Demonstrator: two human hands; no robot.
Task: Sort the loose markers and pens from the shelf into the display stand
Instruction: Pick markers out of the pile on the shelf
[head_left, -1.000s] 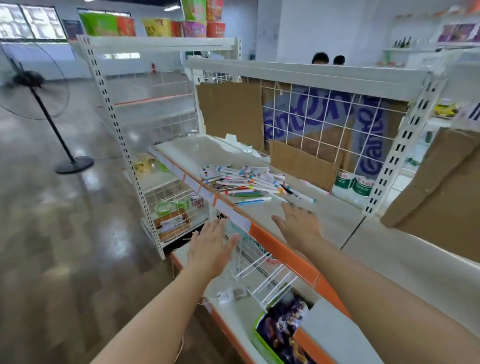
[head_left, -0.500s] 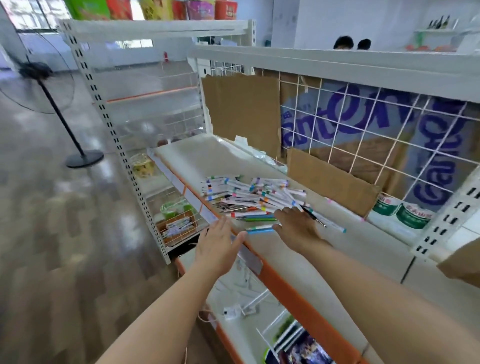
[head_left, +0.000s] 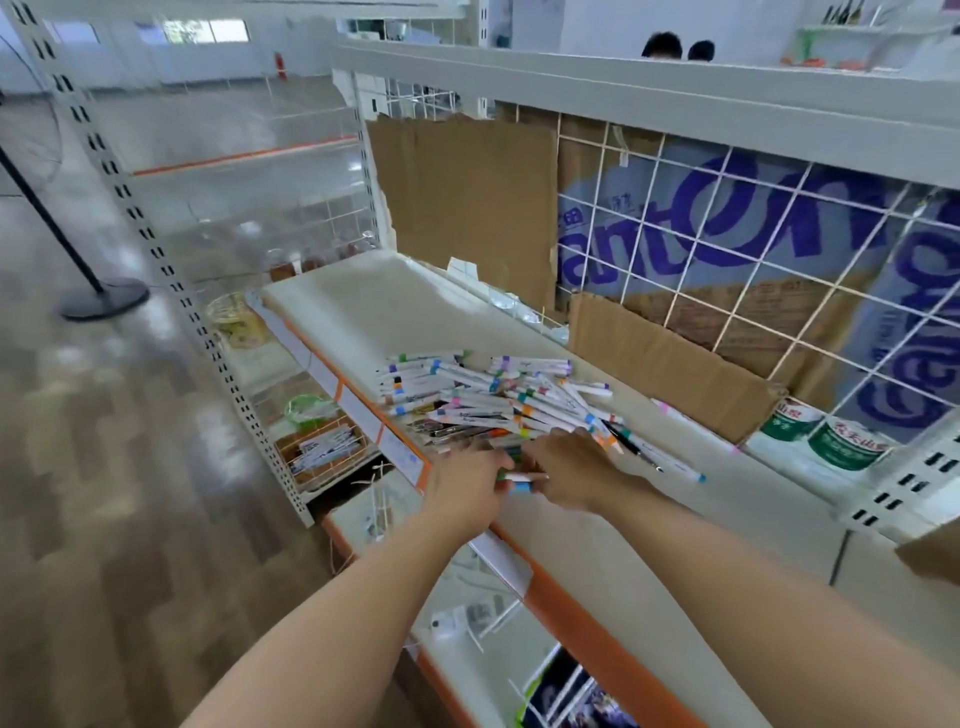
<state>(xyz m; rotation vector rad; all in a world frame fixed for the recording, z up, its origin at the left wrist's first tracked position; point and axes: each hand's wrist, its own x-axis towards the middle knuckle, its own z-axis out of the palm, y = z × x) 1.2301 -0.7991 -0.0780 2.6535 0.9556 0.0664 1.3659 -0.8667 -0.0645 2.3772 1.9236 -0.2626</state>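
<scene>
A pile of loose white markers and pens (head_left: 498, 400) with coloured caps lies on the cream shelf (head_left: 374, 312), close to its orange front edge. My left hand (head_left: 465, 486) and my right hand (head_left: 569, 467) meet at the near side of the pile, seen from the back. Their fingers curl over a few markers (head_left: 519, 482) held between them, among these a white one with a blue cap. Two more pens (head_left: 644, 452) lie loose just right of my right hand. I see no display stand.
Cardboard sheets (head_left: 462, 202) and a white wire grid (head_left: 753, 270) close the back of the shelf. Below it, a lower shelf (head_left: 467, 654) holds wire dividers, and a wire basket (head_left: 322, 447) sits to the left. A fan's stand (head_left: 98, 301) is on the floor at the left.
Both hands have moved forward from the shelf's front edge to the near side of the marker pile and have come together around a few markers. The view has drawn closer.
</scene>
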